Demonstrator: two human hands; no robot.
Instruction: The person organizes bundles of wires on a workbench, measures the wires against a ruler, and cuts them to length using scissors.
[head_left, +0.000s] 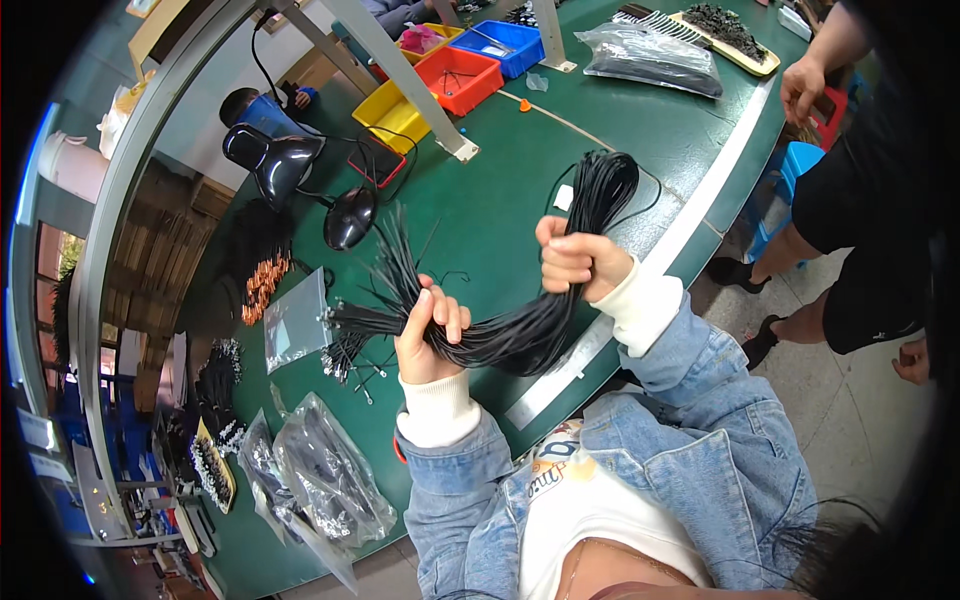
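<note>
My sleeved left forearm runs up between eleven and twelve o'clock, and my left hand is curled closed, thumb angled toward one. My sleeved right forearm slants toward ten o'clock; my right hand is balled, knuckles toward nine. My hands are apart, the right at two o'clock from the left.

This is a workshop: bundled black cables, a green desk with coloured plastic bins and filled clear bags, and stacked cardboard at the side.
</note>
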